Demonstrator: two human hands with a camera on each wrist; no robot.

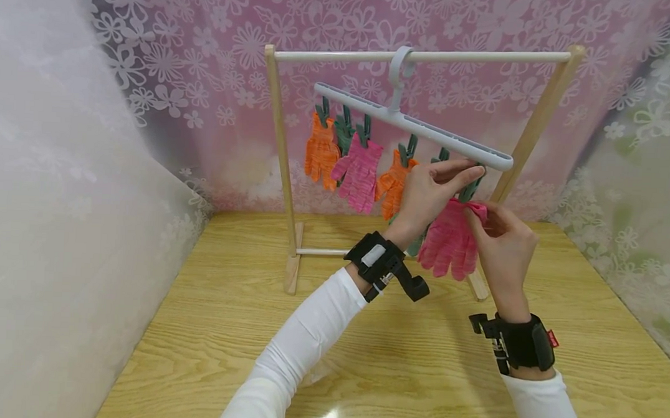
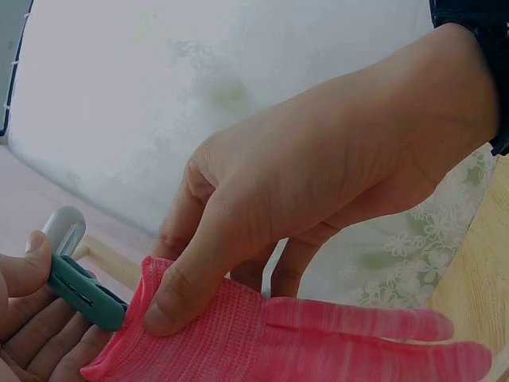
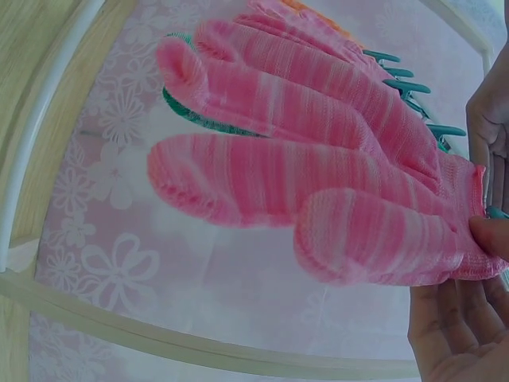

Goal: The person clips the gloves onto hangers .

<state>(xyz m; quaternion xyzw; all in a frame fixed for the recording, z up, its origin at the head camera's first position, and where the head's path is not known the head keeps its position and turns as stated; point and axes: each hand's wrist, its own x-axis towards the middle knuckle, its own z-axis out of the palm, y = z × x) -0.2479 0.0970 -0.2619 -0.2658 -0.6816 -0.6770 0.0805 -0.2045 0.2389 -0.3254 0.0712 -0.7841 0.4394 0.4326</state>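
Note:
At the low right end of the grey hanger, my left hand pinches a dark green clothespin between thumb and fingers. Just below it, my right hand holds a pink knitted glove by its cuff, thumb on one side and fingers behind. The glove hangs fingers down. In the left wrist view the clothespin's tip meets the cuff's edge; I cannot tell whether it bites the fabric. The right wrist view shows the glove's fingers spread close to the camera.
Along the tilted hanger hang other gloves on clips: an orange one, another pink one, a second orange one, and green ones partly hidden. A wooden rack with a white rod carries the hanger above the wooden table.

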